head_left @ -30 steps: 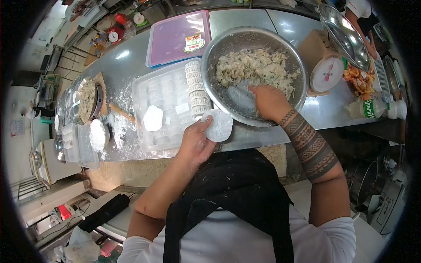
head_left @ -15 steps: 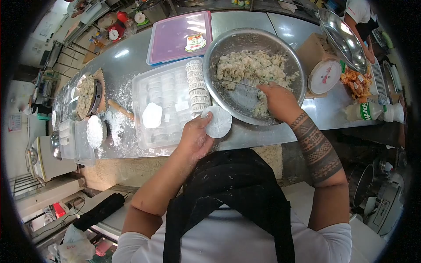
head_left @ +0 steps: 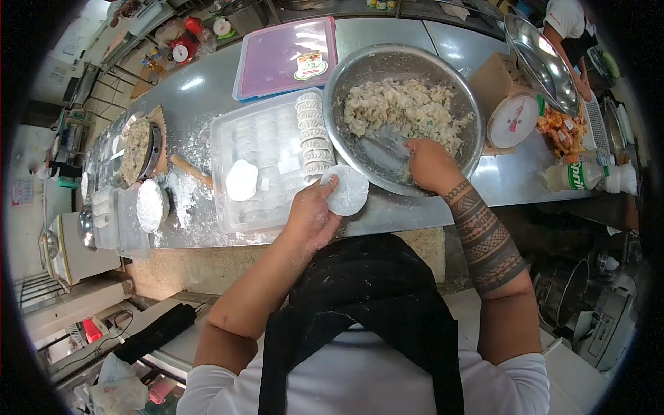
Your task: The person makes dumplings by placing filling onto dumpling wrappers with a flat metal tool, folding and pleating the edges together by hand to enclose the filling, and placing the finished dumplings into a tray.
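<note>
My left hand (head_left: pixel 313 213) pinches a round white dough wrapper (head_left: pixel 348 190) by its left edge, just below the large steel bowl (head_left: pixel 337 142). Inside the bowl lies a pale, chunky filling with green bits (head_left: pixel 408 111). My right hand (head_left: pixel 432 166) is over the bowl's lower right part, its fingers closed on a thin metal utensil (head_left: pixel 380 146) that reaches left along the bare bowl bottom. Left of the bowl, a column of pleated dumplings (head_left: pixel 315 135) stands at the right side of a translucent plastic tray (head_left: pixel 225 214).
Behind the tray lies a purple-lidded box (head_left: pixel 280 59). A dial scale (head_left: pixel 513 123) and a bottle (head_left: pixel 579 176) are at right. Toward the left are a rolling pin (head_left: pixel 191 171), scattered flour and a second filling bowl (head_left: pixel 138 152). A co-worker (head_left: pixel 568 31) stands at upper right.
My right hand has shifted slightly within the bowl, and the utensil has swung lower, away from the filling's edge. My left hand still holds the wrapper in nearly the same place.
</note>
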`<state>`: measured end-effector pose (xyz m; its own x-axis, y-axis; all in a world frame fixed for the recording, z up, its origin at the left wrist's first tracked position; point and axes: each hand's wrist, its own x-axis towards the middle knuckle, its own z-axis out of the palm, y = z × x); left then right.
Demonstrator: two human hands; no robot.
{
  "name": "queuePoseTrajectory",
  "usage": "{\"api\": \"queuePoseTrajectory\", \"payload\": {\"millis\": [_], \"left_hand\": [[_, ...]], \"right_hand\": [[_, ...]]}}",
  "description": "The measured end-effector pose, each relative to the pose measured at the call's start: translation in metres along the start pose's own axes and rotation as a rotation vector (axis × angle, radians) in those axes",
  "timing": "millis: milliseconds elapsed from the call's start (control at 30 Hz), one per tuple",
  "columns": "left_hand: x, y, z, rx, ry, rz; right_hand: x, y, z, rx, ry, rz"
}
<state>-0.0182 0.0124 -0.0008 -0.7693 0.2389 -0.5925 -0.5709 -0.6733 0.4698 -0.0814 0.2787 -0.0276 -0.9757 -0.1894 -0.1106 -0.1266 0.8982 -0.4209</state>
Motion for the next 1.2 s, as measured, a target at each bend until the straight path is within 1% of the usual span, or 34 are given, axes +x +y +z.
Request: {"api": "queuePoseTrajectory", "payload": {"millis": [100,200,300,400,500,600,633,700,733,833,900,967,1067,1100,1167,1200], "left_hand": [[0.004,-0.001,-0.005,0.0,-0.058,0.013],[0.002,0.002,-0.004,-0.009,-0.04,0.009],[0.002,0.003,-0.005,0.121,0.067,0.058],[-0.002,0.018,-0.002,0.123,0.115,0.13],[0.002,0.033,-0.004,0.016,0.159,0.177],[-0.001,0.046,0.009,-0.069,0.063,0.19],[-0.003,0.049,0.016,-0.126,0.019,0.165],[-0.006,0.052,0.027,-0.239,-0.075,0.115],[-0.006,0.05,0.029,-0.245,-0.079,0.111],[-0.008,0.047,0.034,-0.245,-0.08,0.1],[-0.012,0.048,0.035,-0.221,-0.06,0.1],[-0.012,0.052,0.031,-0.204,-0.068,0.106],[-0.02,0.059,0.03,-0.201,-0.105,0.07],[-0.025,0.061,0.032,-0.205,-0.123,0.051],[-0.033,0.058,0.037,-0.23,-0.101,0.077],[-0.035,0.057,0.037,-0.242,-0.09,0.09]], "right_hand": [[0.009,-0.005,0.0,0.059,-0.072,0.034],[0.009,-0.004,0.002,0.229,0.006,0.03],[0.007,0.001,-0.009,0.359,-0.085,0.01],[-0.004,0.0,-0.037,0.555,-0.189,0.016],[-0.029,-0.01,-0.063,0.47,-0.11,-0.088],[-0.056,-0.041,-0.088,0.347,-0.065,-0.234],[-0.064,-0.052,-0.093,0.25,-0.051,-0.26],[-0.078,-0.071,-0.095,0.055,-0.018,-0.31],[-0.084,-0.075,-0.09,-0.064,0.026,-0.355],[-0.103,-0.084,-0.078,-0.16,0.055,-0.356],[-0.112,-0.085,-0.084,-0.183,0.019,-0.321],[-0.117,-0.09,-0.106,-0.244,-0.018,-0.279],[-0.119,-0.101,-0.121,-0.169,0.016,-0.305],[-0.117,-0.102,-0.115,-0.173,0.025,-0.326],[-0.113,-0.103,-0.099,-0.177,0.043,-0.368],[-0.115,-0.104,-0.099,-0.162,0.025,-0.347]]}}
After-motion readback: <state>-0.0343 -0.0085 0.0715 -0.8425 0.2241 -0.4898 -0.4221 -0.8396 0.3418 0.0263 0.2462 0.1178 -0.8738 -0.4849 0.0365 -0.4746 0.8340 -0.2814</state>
